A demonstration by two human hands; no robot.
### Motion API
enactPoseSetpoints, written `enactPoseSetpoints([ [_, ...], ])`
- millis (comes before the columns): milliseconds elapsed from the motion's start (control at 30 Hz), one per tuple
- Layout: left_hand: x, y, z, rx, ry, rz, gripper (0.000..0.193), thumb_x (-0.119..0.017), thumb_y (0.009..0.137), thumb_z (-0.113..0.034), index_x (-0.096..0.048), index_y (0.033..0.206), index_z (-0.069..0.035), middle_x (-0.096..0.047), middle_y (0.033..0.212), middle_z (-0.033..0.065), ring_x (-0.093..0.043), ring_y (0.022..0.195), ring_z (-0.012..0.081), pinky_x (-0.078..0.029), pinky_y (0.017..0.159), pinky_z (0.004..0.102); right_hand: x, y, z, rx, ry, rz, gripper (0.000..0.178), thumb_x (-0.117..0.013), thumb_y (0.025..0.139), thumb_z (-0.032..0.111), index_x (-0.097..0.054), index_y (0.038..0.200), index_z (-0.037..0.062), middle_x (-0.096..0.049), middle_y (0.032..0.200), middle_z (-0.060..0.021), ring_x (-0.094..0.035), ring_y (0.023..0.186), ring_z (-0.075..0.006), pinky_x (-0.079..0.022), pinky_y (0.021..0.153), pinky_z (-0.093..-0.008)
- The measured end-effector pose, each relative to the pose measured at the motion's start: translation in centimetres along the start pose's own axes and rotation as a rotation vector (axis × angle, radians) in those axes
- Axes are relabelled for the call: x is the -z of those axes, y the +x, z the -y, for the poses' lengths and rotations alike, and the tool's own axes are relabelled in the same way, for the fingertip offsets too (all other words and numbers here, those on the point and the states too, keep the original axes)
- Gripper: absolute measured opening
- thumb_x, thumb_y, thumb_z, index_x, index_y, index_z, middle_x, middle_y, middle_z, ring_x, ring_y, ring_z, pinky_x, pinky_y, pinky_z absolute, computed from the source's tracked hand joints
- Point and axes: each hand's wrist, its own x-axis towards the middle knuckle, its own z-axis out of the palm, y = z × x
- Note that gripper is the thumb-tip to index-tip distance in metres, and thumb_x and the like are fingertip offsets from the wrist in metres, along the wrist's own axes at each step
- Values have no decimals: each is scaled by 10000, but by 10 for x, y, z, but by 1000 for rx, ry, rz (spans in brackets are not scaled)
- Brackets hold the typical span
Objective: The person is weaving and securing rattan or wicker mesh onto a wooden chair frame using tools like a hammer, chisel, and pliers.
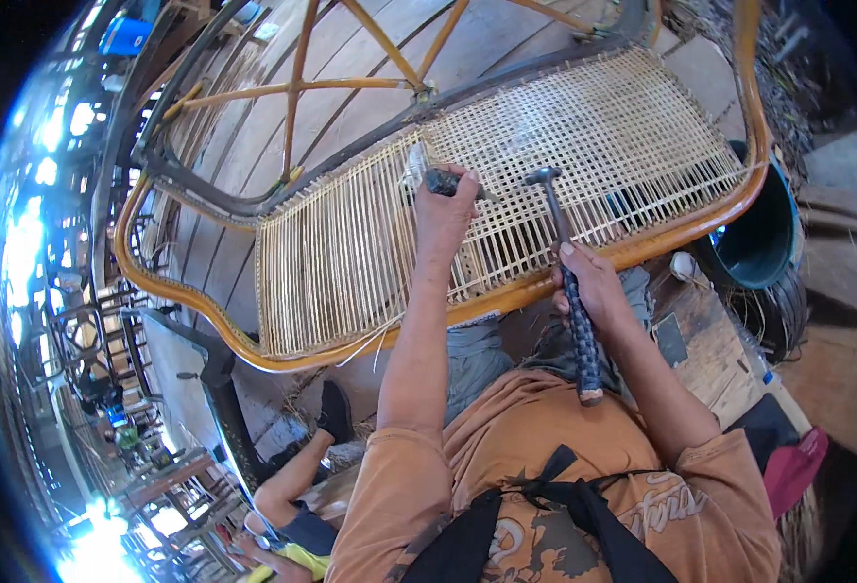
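pale cane panel (584, 117) is set in a curved honey-brown frame (681, 230): right portion cross-woven, left mostly parallel strands. short dark tool (442, 183) is over the weave; black-handled, metal-headed hammer (573, 296) slants, head over panel.

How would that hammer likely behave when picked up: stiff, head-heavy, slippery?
The hammer is probably stiff: its shaft runs nearly straight, with no visible sag. It likely feels head-heavy, since the metallic-looking head sits at the far end from the grip. That bumpy-textured grip should resist slipping.
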Motion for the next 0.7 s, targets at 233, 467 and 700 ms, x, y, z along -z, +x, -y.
enactPoseSetpoints([
  [233,-3,6,17,-40,169,11,202,-643,799,-193,-545,878,-36,-578,679,50,-549,549,143,-462,533,281,-5,-4,2,20,47,-76,267,-463,939,331,-494,1011,76,-489,700,-12,-473,428,-109,-373,338,-255],
  [467,0,1,12,-196,276,-14,192,-668,802,-198,-578,862,-39,-570,665,8,-514,515,62,-438,487,226,-3,-17,9,-137,-61,47,331,-426,950,332,-488,1117,53,-478,705,4,-440,445,-90,-386,361,-251],
  [700,0,-8,14,-79,182,-16,207,-669,803,-214,-566,871,-47,-549,649,-5,-512,506,67,-439,470,229,-4,-22,8,-80,-85,-34,369,-442,945,341,-483,1157,42,-481,707,1,-440,442,-87,-381,353,-245],
])
